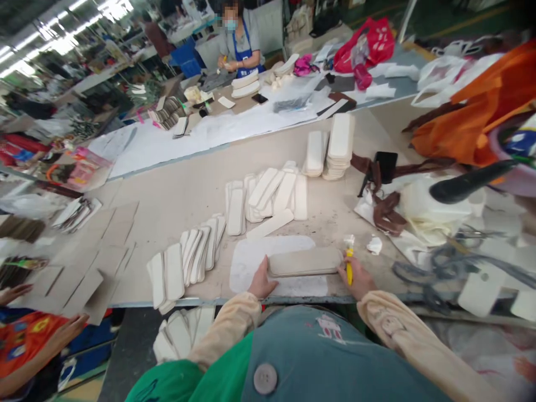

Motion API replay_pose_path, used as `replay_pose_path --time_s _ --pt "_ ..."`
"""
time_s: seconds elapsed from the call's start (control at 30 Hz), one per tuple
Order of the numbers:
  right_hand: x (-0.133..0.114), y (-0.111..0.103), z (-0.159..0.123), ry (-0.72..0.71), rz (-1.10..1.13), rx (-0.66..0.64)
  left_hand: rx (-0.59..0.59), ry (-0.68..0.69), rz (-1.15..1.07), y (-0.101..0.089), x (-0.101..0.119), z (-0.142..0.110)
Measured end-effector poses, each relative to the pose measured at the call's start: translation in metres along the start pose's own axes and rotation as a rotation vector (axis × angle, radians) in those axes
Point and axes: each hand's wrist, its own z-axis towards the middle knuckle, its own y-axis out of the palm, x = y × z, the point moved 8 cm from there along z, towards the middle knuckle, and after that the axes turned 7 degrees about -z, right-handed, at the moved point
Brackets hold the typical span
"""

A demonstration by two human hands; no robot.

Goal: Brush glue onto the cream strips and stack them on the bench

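A thin stack of pale, round-cornered strips lies crosswise in front of me, over a white sheet at the table's near edge. My left hand closes on the stack's left end, thumb along its edge. At the right end, my right hand is closed round a small yellow-handled tool with a whitish tip. The fingers of that hand also touch the stack. What kind of tool it is I cannot make out. Just beyond the sheet, a single strip lies slanted.
Fanned strips lie to the left, more piles ahead, and taller stacks behind. A crumpled white scrap, brown straps and grey cords lie right. Co-worker's hands touch grey boards at left; another person works opposite.
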Motion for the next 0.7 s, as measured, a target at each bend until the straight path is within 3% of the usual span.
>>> replay_pose_path --time_s 0.23,0.43,0.57,0.7 --pt "-0.027 0.003 -0.003 -0.134 -0.033 -0.019 -0.020 0.039 0.010 -0.003 -0.002 0.002" --pt "-0.056 -0.043 0.011 -0.159 0.097 0.071 -0.014 0.166 0.038 -0.023 0.010 0.007" --pt "-0.104 -0.049 0.017 -0.120 0.324 -0.052 -0.049 0.239 0.119 -0.024 0.018 0.014" --pt "-0.144 -0.015 0.015 -0.001 0.462 -0.291 -0.056 0.268 0.131 -0.018 0.016 0.017"
